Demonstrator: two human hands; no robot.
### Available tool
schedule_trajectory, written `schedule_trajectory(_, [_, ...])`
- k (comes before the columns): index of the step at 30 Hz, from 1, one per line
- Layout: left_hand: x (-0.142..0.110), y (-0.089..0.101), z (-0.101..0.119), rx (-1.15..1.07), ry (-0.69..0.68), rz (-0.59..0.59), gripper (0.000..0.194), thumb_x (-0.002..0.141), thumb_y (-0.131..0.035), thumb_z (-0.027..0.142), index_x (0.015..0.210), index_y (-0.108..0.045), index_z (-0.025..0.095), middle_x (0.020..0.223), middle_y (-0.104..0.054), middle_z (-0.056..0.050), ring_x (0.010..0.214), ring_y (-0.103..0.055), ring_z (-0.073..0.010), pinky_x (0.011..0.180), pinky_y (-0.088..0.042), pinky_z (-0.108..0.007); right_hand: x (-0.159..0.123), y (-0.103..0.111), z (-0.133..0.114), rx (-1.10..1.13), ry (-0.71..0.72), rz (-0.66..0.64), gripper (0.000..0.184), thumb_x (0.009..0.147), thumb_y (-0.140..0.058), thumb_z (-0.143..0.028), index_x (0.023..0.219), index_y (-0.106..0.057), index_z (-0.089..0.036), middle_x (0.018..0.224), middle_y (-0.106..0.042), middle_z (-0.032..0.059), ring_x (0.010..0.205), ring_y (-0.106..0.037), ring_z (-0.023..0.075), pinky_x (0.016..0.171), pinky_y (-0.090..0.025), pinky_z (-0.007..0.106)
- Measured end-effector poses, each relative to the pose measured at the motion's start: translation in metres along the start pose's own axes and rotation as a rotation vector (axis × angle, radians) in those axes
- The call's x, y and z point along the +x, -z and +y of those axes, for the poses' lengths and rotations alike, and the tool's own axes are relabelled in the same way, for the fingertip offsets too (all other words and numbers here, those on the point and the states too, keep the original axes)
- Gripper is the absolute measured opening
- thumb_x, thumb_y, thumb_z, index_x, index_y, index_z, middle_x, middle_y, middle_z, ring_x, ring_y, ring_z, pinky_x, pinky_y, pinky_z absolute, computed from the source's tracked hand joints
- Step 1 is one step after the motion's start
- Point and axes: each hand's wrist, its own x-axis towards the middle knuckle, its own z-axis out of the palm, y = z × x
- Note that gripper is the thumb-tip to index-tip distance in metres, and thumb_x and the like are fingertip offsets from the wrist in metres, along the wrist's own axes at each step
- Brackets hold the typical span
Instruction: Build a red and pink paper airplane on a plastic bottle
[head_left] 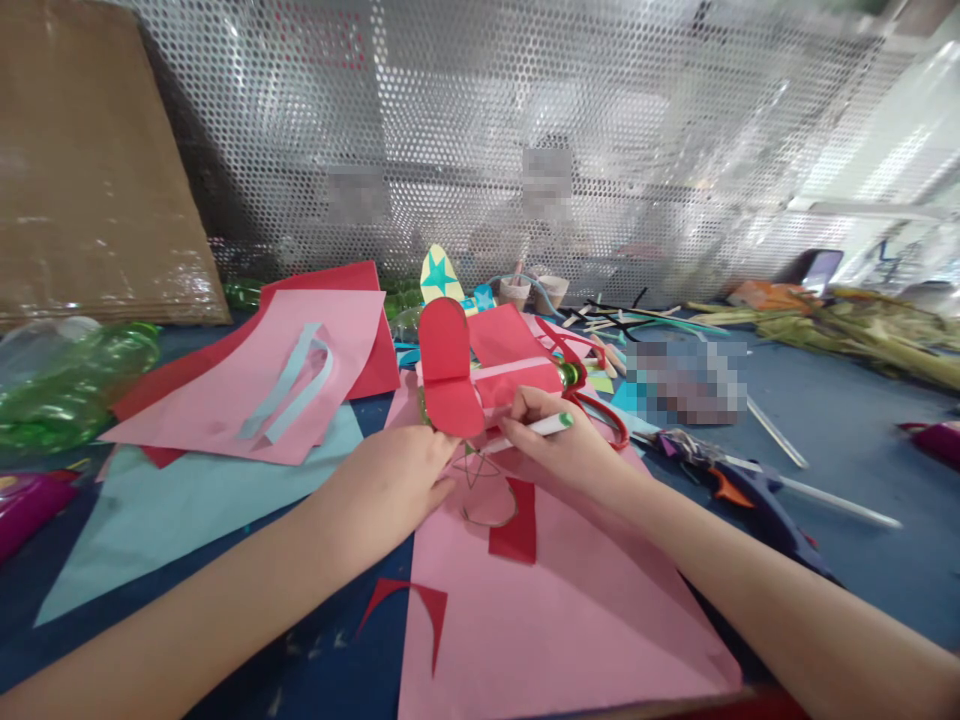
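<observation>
My right hand [559,440] grips a white marker [544,425] with a green end, its tip side pointing down-left toward a large pink paper sheet [577,600]. My left hand [409,470] is closed at the lower edge of a folded red paper cutout [448,350] with rounded ends, which bends upward from the fold. Its fingertips are partly hidden. Between the hands, a star outline [476,470] and a curved outline are drawn on the pink sheet. A small red paper scrap [517,525] lies beside them.
On the left lie pink paper with pale blue strips [292,385], a light blue sheet [150,530] and a green plastic bottle [82,390]. Red-handled scissors [615,425] and a dark blue glue gun [772,500] are at right. Another person's hand appears blurred behind them.
</observation>
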Motion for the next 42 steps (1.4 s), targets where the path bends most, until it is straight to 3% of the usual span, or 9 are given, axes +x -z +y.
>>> schedule_trajectory(25, [-0.0016, 0.0023, 0.0013, 0.010, -0.007, 0.006, 0.023, 0.085, -0.049, 0.019, 0.105, -0.061, 0.016, 0.091, -0.068, -0.010, 0.081, -0.068, -0.0282, 0.062, -0.047, -0.032, 0.0011, 0.0020, 0.0003, 0.015, -0.015, 0.008, 0.019, 0.075, -0.054, -0.026, 0.063, -0.040, -0.022, 0.056, -0.048, -0.0055, 0.052, -0.047, 0.0110, 0.050, -0.031, 0.023])
schedule_trajectory(42, [-0.0009, 0.0022, 0.0014, 0.014, 0.007, 0.009, 0.021, 0.088, -0.048, 0.022, 0.104, -0.061, 0.018, 0.092, -0.069, -0.008, 0.079, -0.068, -0.0242, 0.061, -0.046, -0.029, 0.0019, 0.0043, 0.0012, 0.056, -0.020, -0.011, 0.018, 0.074, -0.054, -0.025, 0.064, -0.040, -0.021, 0.058, -0.048, -0.0057, 0.054, -0.046, 0.0104, 0.051, -0.034, 0.023])
